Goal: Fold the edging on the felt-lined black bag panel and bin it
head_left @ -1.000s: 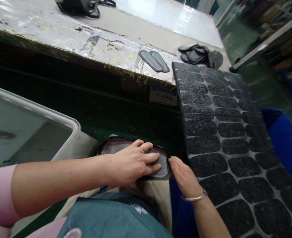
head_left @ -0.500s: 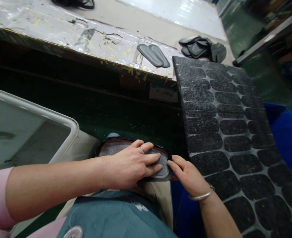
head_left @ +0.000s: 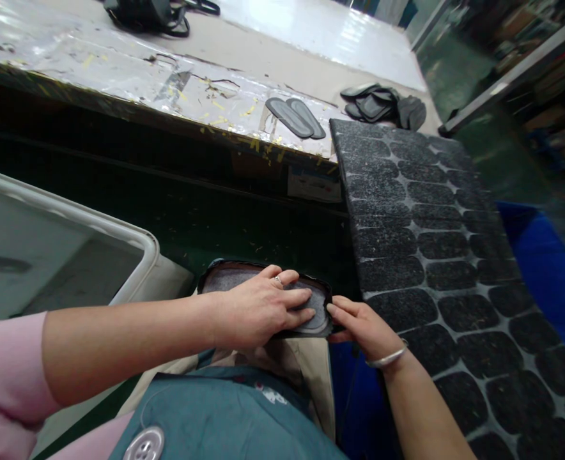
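Observation:
On my lap lies a long grey felt pad [head_left: 229,277] with rounded ends, a dark raised edge and a brown line inside it. My left hand [head_left: 268,303], a ring on one finger, rests on the pad with its fingers spread and pressed flat. At the pad's right end, my right hand [head_left: 354,319] pinches the dark edge between thumb and fingers. A bracelet [head_left: 388,360] circles the right wrist. The pad's underside and the part below my left palm are hidden.
A black panel [head_left: 421,255] with rounded dark patches leans against the worktable [head_left: 133,80]. Two grey oval pads [head_left: 289,118] and a pile of dark pads [head_left: 376,105] lie on the table. A white bin [head_left: 155,246] stands left, a blue container [head_left: 546,268] right.
The camera view has tilted up slightly, showing more of the black bag on the table. Both hands stay at the pad; the right fingers have shifted slightly along its edge.

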A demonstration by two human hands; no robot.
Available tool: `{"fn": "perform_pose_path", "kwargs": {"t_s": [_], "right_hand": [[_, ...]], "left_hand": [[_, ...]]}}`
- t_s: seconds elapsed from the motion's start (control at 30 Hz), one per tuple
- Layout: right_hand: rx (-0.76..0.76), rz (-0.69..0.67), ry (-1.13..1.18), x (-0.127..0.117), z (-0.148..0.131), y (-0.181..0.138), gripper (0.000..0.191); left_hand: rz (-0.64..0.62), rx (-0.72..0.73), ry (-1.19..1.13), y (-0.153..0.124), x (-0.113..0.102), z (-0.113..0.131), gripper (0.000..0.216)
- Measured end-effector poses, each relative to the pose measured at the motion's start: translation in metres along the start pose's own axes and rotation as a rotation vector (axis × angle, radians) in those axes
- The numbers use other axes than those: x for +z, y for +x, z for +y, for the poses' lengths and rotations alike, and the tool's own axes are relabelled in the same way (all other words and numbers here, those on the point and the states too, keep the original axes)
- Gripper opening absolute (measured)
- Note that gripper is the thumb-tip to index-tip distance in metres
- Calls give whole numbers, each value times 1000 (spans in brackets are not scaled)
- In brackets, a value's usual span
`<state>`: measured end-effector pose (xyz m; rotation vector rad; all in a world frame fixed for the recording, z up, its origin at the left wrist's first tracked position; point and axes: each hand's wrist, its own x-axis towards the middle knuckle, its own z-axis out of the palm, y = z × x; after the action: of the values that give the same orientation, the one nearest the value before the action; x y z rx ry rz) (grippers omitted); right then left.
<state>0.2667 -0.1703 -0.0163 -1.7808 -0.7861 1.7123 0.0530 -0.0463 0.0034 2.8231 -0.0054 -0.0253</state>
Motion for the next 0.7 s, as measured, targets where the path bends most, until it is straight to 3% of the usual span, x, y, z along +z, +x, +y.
{"fn": "perform_pose_path", "kwargs": {"t_s": [0.2, 0.3, 0.47, 0.7], "right_hand": [[-11, 102, -282, 4, -14, 6, 33], [4, 74, -230, 2, -11, 7, 30], [60, -119, -48, -6, -3, 0, 41], [113, -105, -75, -7, -11, 4, 41]], "left_hand": [[43, 2, 9, -2, 2, 1, 51], [64, 2, 15, -2, 1, 1, 48], [69, 3, 43, -1, -2, 3, 45], [61, 29, 52, -3, 0, 2, 46]]}}
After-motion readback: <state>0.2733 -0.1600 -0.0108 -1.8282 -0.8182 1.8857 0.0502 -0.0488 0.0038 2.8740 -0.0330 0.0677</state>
